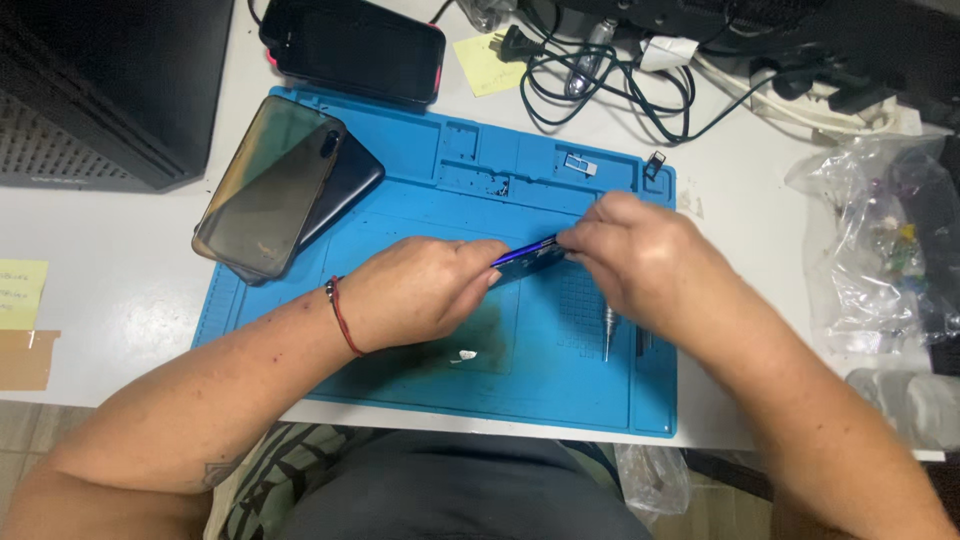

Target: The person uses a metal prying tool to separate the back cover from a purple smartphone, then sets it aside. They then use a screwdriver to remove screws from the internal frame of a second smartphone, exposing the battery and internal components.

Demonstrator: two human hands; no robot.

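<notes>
Nearest me, at the mat's front edge, I see a small pale scrap (466, 355) lying on a dark-stained patch of the blue work mat (560, 395). Just to the right of it a slim metal screwdriver (607, 332) lies on the mat, pointing toward the front, with a thin dark tool (641, 340) beside it.

Above these, near the mat's middle, my left hand (420, 292) is curled shut around one end of a dark blue phone (528, 258), held on edge and lifted off the mat. My right hand (635, 255) pinches the other end, fingertips closed on the upper edge. I cannot tell whether anything sits between the fingers and the phone's seam.

To do this well, I judge that the left grip should stay firm and low, while the right works with light pressure along the edge, so the thin body does not bend.

Farther back, at the mat's far left corner, two phones (272, 185) lie stacked, one overlapping the other. Small parts (580, 165) sit in the far compartments. Beyond the mat, another dark phone (355, 45), a yellow note (484, 62) and tangled cables (610, 80) crowd the table's far edge.
</notes>
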